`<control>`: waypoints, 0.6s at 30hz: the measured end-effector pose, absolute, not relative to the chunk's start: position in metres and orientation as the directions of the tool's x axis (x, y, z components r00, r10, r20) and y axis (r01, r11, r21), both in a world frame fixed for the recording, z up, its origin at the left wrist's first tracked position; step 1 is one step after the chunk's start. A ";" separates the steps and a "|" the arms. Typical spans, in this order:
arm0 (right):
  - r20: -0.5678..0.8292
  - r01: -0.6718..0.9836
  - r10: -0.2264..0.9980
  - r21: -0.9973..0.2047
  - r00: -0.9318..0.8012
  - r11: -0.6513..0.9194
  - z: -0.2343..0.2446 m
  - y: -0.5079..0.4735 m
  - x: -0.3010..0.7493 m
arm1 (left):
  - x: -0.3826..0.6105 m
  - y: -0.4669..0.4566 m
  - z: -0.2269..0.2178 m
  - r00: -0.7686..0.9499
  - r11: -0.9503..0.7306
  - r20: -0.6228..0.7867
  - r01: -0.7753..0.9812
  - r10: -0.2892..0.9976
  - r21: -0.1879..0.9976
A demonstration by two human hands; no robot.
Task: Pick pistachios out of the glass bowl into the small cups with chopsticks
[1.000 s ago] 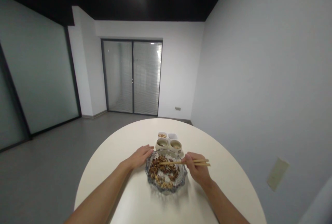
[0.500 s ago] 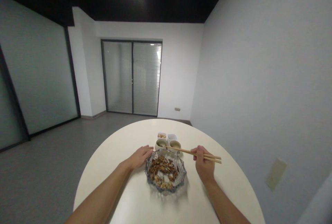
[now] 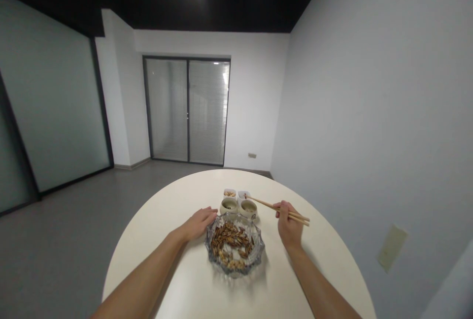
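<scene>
Chopsticks point(image 3: 275, 207) have swung off the glass bowl point(image 3: 235, 271) — right hand point(image 3: 288, 223) pinching them steady, tips level, out over the white dish point(image 3: 243, 194) near the table's point(image 3: 158, 245) far edge — left hand point(image 3: 199, 224) open, just beside the bowl.

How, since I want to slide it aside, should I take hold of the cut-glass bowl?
Pinch the bowl's scalloped left rim, coming from the left with your left hand, which lies right beside it; your right hand holds chopsticks. The notched, ridged edge should give your fingers purchase, and its low, wide shape favours staying on the rim, clear of the food inside.
</scene>
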State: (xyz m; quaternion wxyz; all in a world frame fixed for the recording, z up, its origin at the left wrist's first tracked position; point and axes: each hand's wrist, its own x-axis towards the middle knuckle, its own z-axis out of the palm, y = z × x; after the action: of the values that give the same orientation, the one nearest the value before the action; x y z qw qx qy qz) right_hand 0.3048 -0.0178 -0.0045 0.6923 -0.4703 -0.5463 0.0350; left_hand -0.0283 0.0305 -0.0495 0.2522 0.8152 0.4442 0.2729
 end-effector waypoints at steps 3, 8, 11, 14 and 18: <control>0.730 0.486 0.555 -0.681 0.398 0.548 -0.006 -0.012 0.306 | -0.029 0.031 -0.050 0.448 -0.451 0.187 0.609 0.874 0.652; 0.719 0.492 0.599 -0.687 0.353 0.535 -0.007 -0.006 0.307 | -0.029 0.031 -0.050 0.438 -0.439 0.184 0.603 0.880 0.666; 0.717 0.500 0.602 -0.687 0.352 0.527 -0.005 -0.008 0.306 | -0.028 0.031 -0.049 0.439 -0.451 0.202 0.593 0.875 0.667; 0.726 0.483 0.581 -0.683 0.367 0.548 0.000 -0.015 0.305 | -0.028 0.030 -0.049 0.446 -0.463 0.211 0.589 0.870 0.662; 0.721 0.396 0.579 -0.693 0.381 0.602 0.008 -0.030 0.302 | -0.027 0.029 -0.047 0.448 -0.464 0.209 0.595 0.869 0.656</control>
State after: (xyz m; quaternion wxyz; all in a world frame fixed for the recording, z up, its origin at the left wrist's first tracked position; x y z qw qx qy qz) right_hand 0.3017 -0.0298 0.0077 0.7042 -0.4411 -0.5525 0.0647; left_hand -0.0273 0.0294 -0.0475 0.2541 0.8120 0.4510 0.2696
